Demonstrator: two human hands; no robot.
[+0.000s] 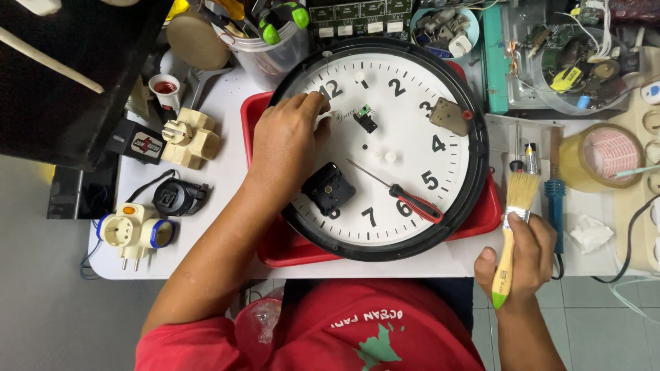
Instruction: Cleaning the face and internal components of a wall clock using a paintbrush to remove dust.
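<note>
This is a small repair workbench in a home workshop. A white table (227,103) carries an opened wall clock (385,148) in a red tray (275,247). Above the clock stand a tub of screwdrivers (271,41) and circuit boards (361,17); left of it lie plug adapters (137,230); right of it sit tape rolls (605,154) and a soldering iron (554,199).

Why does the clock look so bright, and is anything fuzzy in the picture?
Head view: even overhead light makes the white clock face bright, with only soft shadows under the left hand and the screwdriver; the right hand and its paintbrush look sharp; the edges bend slightly.
</note>
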